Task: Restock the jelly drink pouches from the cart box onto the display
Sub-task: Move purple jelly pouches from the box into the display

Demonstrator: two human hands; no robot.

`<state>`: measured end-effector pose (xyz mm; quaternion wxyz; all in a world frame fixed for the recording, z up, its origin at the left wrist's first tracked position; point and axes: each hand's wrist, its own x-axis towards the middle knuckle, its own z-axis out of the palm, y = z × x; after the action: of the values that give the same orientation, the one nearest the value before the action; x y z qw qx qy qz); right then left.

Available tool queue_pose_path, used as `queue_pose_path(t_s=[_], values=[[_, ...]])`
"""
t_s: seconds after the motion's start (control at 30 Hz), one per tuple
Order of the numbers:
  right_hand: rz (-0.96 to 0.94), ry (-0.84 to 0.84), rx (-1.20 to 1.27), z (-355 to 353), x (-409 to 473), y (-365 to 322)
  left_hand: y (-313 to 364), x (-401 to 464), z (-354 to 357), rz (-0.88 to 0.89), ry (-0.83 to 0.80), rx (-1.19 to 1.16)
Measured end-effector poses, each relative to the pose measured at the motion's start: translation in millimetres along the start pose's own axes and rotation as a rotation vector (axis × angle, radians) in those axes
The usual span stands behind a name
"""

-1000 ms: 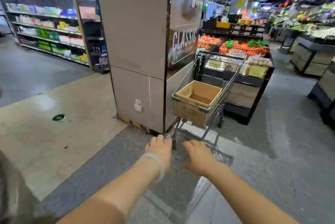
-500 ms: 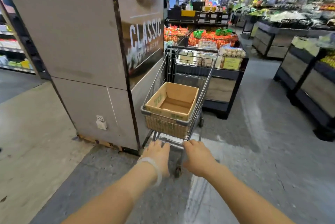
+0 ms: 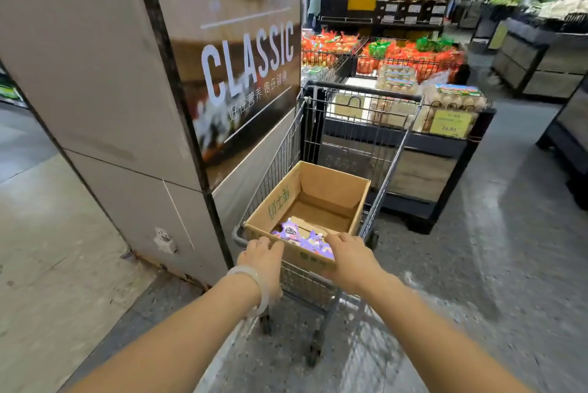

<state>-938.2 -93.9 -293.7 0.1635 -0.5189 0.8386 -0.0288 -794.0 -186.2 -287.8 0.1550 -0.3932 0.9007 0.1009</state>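
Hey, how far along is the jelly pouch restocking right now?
The cardboard box looks mostly empty; only a few purple pouches lie at its near end. Both hands, left hand and right hand, are on the cart handle. Those pouches are not yet shelved.

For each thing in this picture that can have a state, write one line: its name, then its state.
Cardboard box: open, mostly empty, sitting in the cart.
Jelly drink pouches: a few lying at the box's near end.
Shopping cart: beside the pillar, handle held.
Left hand: closed on the cart handle.
Right hand: on the cart handle.
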Motion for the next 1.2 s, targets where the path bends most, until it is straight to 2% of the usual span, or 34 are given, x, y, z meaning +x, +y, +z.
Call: queue_pose_path(t_s=[0.43, 0.63, 0.77, 0.97, 1.03, 1.13, 1.2], values=[[0.141, -0.103, 0.073, 7, 168, 64, 3, 212, -12, 0.104, -0.088, 0.016], [0.246, -0.187, 0.130, 18, 274, 83, -9, 323, -14, 0.162, -0.206, 0.019], [0.304, -0.262, 0.198, 57, 323, 89, -21, 382, 17, 0.167, -0.310, 0.017], [0.433, -0.451, 0.328, 137, 351, 96, -20, 422, 93, 0.157, -0.533, -0.002], [0.543, -0.500, 0.476, 164, 355, 99, -15, 428, 120, 0.102, -0.630, -0.066], [0.861, -0.483, 0.806, 204, 357, 105, -4, 433, 154, -0.091, -0.748, -0.319], [1.057, -0.446, 0.982, 223, 358, 106, 3, 436, 169, -0.204, -0.765, -0.433]])
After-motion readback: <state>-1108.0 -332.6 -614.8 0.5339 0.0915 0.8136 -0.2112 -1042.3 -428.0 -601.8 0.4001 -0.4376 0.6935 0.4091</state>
